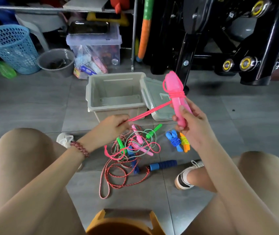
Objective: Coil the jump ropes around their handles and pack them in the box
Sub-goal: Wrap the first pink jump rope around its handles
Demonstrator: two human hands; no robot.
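Note:
My right hand grips the lower end of two pink handles held together upright, with a few turns of pink rope around their middle. My left hand pinches the pink rope, which runs taut up to the handles. The grey box stands open and empty on the floor behind my hands, its lid hanging at its right side. A tangled pile of ropes with green, pink and blue handles lies below my hands. A coiled blue rope and a coiled orange rope lie to its right.
A blue foam-handled rope lies near my right shoe. At the back stand a blue basket, a grey bucket, a clear storage bin and black gym equipment. An orange stool is under me.

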